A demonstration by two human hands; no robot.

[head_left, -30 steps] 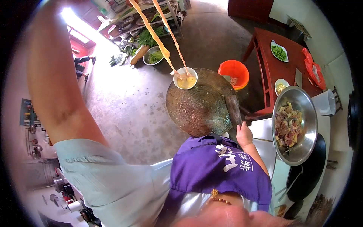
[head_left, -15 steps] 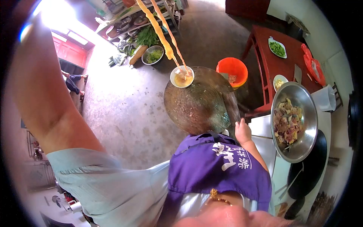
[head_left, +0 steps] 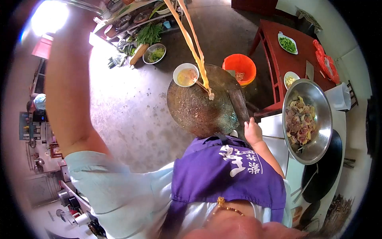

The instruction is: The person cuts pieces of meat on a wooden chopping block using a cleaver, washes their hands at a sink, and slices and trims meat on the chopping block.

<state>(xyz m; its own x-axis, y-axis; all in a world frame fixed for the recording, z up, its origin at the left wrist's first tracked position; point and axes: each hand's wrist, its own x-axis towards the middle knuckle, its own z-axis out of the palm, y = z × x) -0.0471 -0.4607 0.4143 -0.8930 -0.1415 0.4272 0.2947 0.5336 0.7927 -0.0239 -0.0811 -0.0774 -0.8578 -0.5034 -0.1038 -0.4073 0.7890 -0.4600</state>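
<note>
My right hand [head_left: 253, 131] is closed around the handle of a cleaver, whose dark blade [head_left: 238, 106] lies along the right side of a round wooden chopping block [head_left: 195, 115]. My left arm is raised at the left, but its hand is out of sight past the top of the view. Two long, wavy yellow and pink strips [head_left: 195, 44], resembling intestines, hang from above. Their lower ends meet the block beside a white bowl [head_left: 186, 75] of yellowish liquid. What holds their upper ends is hidden. A thin strand reaches from the bowl to those ends.
A steel basin [head_left: 324, 127] of cut meat stands right, above a black wok [head_left: 334, 171]. Behind the block is an orange bucket [head_left: 248, 69]. A red table [head_left: 270, 51] holds a plate of chopped greens [head_left: 287, 43]. Vegetables and a bowl [head_left: 163, 55] sit on the floor.
The strips' lower ends have come out of the white bowl and now touch the block to its right. My right hand keeps its hold on the cleaver. The view has shifted slightly.
</note>
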